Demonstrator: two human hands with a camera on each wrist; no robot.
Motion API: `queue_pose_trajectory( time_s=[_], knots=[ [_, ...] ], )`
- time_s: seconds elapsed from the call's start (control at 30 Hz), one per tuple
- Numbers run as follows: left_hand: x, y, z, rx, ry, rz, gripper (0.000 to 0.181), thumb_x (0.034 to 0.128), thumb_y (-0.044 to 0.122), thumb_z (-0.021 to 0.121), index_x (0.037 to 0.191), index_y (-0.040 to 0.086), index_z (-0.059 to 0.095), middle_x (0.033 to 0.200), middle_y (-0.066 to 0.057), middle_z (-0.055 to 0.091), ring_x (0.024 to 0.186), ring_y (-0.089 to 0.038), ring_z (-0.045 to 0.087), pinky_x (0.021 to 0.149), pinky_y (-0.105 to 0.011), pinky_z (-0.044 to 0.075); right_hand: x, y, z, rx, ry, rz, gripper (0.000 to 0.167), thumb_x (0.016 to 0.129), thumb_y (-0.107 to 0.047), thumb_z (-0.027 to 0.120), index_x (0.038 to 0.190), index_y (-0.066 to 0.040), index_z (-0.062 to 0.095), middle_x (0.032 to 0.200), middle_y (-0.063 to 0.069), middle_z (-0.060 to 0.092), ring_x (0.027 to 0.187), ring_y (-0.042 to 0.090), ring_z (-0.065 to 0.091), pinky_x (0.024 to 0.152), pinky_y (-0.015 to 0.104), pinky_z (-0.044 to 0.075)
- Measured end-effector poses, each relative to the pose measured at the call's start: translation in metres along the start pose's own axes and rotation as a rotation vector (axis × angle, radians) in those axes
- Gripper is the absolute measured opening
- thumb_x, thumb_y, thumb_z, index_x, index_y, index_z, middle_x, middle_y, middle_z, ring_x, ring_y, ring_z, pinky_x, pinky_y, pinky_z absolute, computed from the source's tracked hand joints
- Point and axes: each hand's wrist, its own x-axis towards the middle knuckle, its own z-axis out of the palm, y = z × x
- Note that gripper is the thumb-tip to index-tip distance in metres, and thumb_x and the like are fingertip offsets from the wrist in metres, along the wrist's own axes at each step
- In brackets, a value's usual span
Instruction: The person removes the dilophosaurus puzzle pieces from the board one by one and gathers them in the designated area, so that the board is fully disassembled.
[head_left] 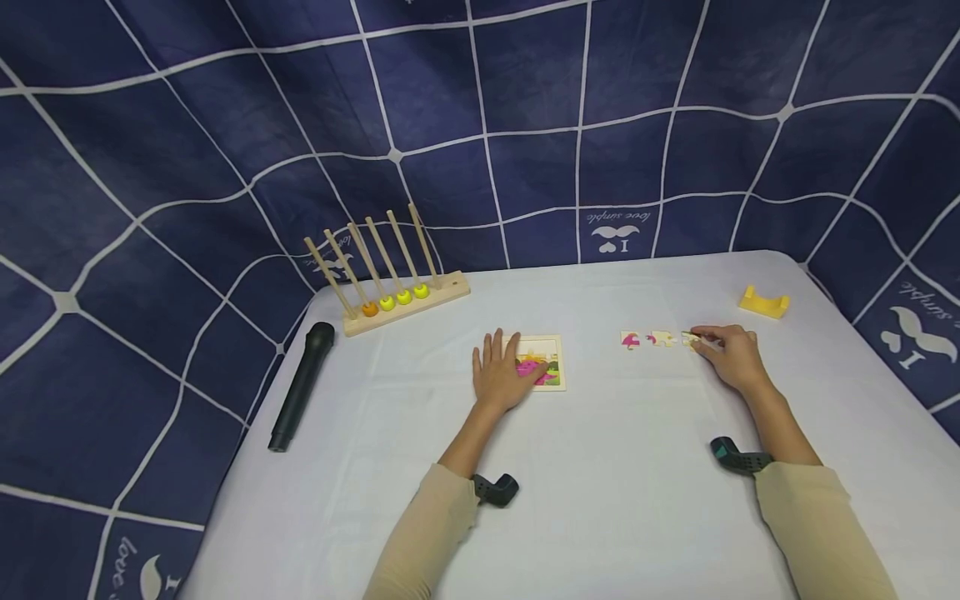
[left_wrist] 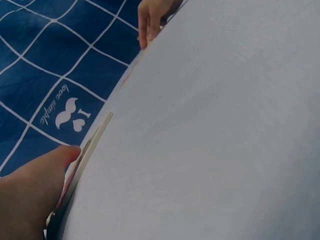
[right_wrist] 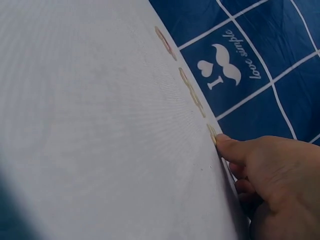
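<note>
My left hand (head_left: 501, 377) lies with spread fingers over the left side of a framed jigsaw puzzle (head_left: 553, 367), thumb across its pink and green picture. In the left wrist view the thumb rests on the puzzle's pale frame (left_wrist: 95, 142). My right hand (head_left: 731, 357) pinches a small puzzle piece (head_left: 687, 338) between thumb and fingertips, at the table's surface. To its left lie two puzzle pieces: a cream one (head_left: 663, 338) and one with a pink shape (head_left: 630, 339). The right wrist view shows these edge-on, with the held piece (right_wrist: 212, 133) under the thumb.
A wooden stand with upright pegs (head_left: 405, 310) and orange and yellow beads is at the back left. A black microphone-shaped object (head_left: 302, 387) lies along the left edge. A yellow holder (head_left: 764, 303) sits at the back right. Blue checked cloth (head_left: 525, 167) hangs behind the white table (head_left: 585, 483).
</note>
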Motion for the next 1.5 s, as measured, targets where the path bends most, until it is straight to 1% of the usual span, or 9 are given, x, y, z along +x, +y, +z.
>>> queue_pose_trajectory(
  time_s=[0.2, 0.4, 0.5, 0.6, 0.73, 0.87, 1.1, 1.27, 1.5],
  knots=[
    [-0.002, -0.017, -0.009, -0.145, 0.002, 0.088, 0.085, 0.0828, 0.064, 0.047, 0.145, 0.011, 0.027, 0.15, -0.012, 0.023, 0.139, -0.027, 0.014, 0.111, -0.045, 0.008, -0.001, -0.002, 0.001, 0.029, 0.019, 0.024, 0.031, 0.093, -0.017, 0.056, 0.116, 0.002, 0.061, 0.098, 0.023, 0.058, 0.089, 0.033, 0.044, 0.072, 0.041, 0.025],
    [-0.007, -0.039, -0.017, -0.193, -0.034, 0.116, 0.077, 0.0892, 0.054, 0.046, 0.146, 0.008, 0.023, 0.15, -0.005, 0.026, 0.138, -0.019, 0.017, 0.112, -0.034, 0.01, 0.001, -0.014, 0.0, 0.076, 0.178, 0.016, 0.029, 0.094, -0.019, 0.053, 0.113, 0.001, 0.063, 0.099, 0.024, 0.058, 0.091, 0.035, 0.043, 0.07, 0.04, 0.024],
    [-0.008, -0.044, -0.02, -0.21, -0.046, 0.111, 0.075, 0.0899, 0.053, 0.045, 0.147, 0.009, 0.023, 0.15, -0.004, 0.026, 0.139, -0.018, 0.016, 0.112, -0.033, 0.009, 0.004, -0.031, 0.003, 0.132, 0.233, -0.002, 0.028, 0.094, -0.019, 0.053, 0.111, 0.0, 0.065, 0.1, 0.023, 0.06, 0.091, 0.033, 0.044, 0.069, 0.038, 0.026],
    [-0.01, -0.044, -0.021, -0.209, -0.043, 0.132, 0.074, 0.0899, 0.052, 0.046, 0.146, 0.01, 0.024, 0.15, -0.004, 0.026, 0.139, -0.02, 0.016, 0.112, -0.035, 0.009, 0.008, -0.055, 0.012, 0.19, 0.217, -0.015, 0.029, 0.094, -0.022, 0.053, 0.113, -0.003, 0.064, 0.101, 0.019, 0.059, 0.092, 0.03, 0.043, 0.068, 0.033, 0.029],
    [-0.01, -0.045, -0.02, -0.175, -0.024, 0.173, 0.072, 0.0897, 0.051, 0.046, 0.147, 0.011, 0.025, 0.15, -0.001, 0.026, 0.139, -0.021, 0.017, 0.112, -0.037, 0.01, 0.013, -0.091, 0.034, 0.27, 0.196, -0.11, 0.026, 0.093, -0.02, 0.057, 0.111, -0.004, 0.065, 0.097, 0.016, 0.061, 0.088, 0.026, 0.046, 0.068, 0.03, 0.033],
    [-0.011, -0.047, -0.017, -0.123, -0.032, 0.204, 0.073, 0.0898, 0.052, 0.043, 0.148, 0.014, 0.021, 0.152, 0.003, 0.021, 0.139, -0.021, 0.014, 0.112, -0.037, 0.008, 0.015, -0.13, 0.065, 0.333, 0.135, -0.222, 0.023, 0.088, -0.014, 0.063, 0.109, -0.005, 0.067, 0.088, 0.01, 0.063, 0.079, 0.021, 0.049, 0.064, 0.028, 0.036],
    [-0.011, -0.047, -0.017, -0.087, -0.033, 0.262, 0.073, 0.088, 0.052, 0.042, 0.147, 0.013, 0.025, 0.151, 0.002, 0.024, 0.139, -0.024, 0.014, 0.111, -0.041, 0.009, 0.014, -0.182, 0.114, 0.349, -0.117, -0.325, 0.033, 0.084, -0.011, 0.068, 0.115, -0.004, 0.064, 0.083, 0.004, 0.061, 0.074, 0.017, 0.053, 0.065, 0.031, 0.043],
    [-0.013, -0.046, -0.019, -0.08, -0.064, 0.262, 0.07, 0.0888, 0.052, 0.041, 0.146, 0.013, 0.028, 0.151, 0.001, 0.022, 0.139, -0.024, 0.012, 0.111, -0.043, 0.008, 0.012, -0.194, 0.135, 0.256, -0.26, -0.32, 0.04, 0.08, -0.018, 0.072, 0.116, -0.002, 0.064, 0.082, 0.004, 0.058, 0.073, 0.017, 0.05, 0.065, 0.03, 0.042],
    [-0.013, -0.047, -0.02, -0.061, -0.083, 0.249, 0.072, 0.0896, 0.055, 0.04, 0.147, 0.014, 0.026, 0.152, 0.002, 0.02, 0.14, -0.024, 0.01, 0.112, -0.043, 0.006, 0.01, -0.193, 0.142, 0.183, -0.29, -0.348, 0.039, 0.079, -0.024, 0.074, 0.111, -0.004, 0.067, 0.091, 0.006, 0.055, 0.077, 0.018, 0.045, 0.067, 0.031, 0.039]
  ],
)
